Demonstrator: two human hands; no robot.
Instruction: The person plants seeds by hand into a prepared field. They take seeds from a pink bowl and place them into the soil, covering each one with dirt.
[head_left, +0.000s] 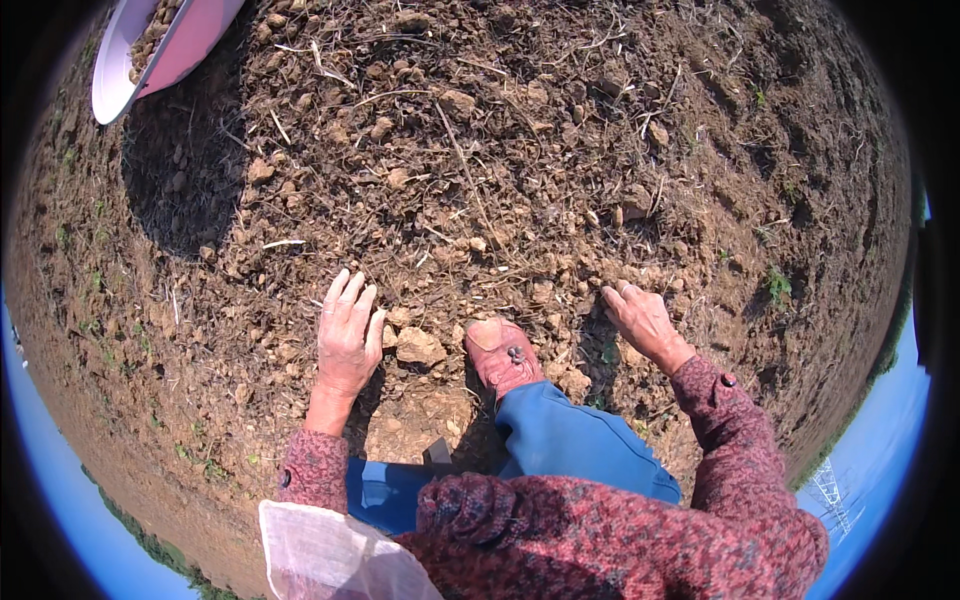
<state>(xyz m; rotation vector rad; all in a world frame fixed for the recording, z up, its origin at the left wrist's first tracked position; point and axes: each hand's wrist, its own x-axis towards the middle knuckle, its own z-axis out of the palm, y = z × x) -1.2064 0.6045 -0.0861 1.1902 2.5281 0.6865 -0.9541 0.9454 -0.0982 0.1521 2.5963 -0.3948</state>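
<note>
My left hand (348, 330) is spread flat, back up, just over or on the crumbly brown soil (420, 247), left of my red shoe (504, 356). Nothing shows in it. To the right of the shoe, my right hand (637, 316) has its fingers bent down to the soil; whether they pinch something is hidden. Dry stems, leaf litter and clods cover the ground before me. A larger pale clod (420, 347) lies between my left hand and the shoe.
A pink and white basin (187, 49) stands at the upper left, with small brown lumps, possibly peanuts in shell, inside. Its shadow falls on the soil. A small green weed (778, 285) grows at the right. A pale cloth (330, 551) hangs near my left sleeve.
</note>
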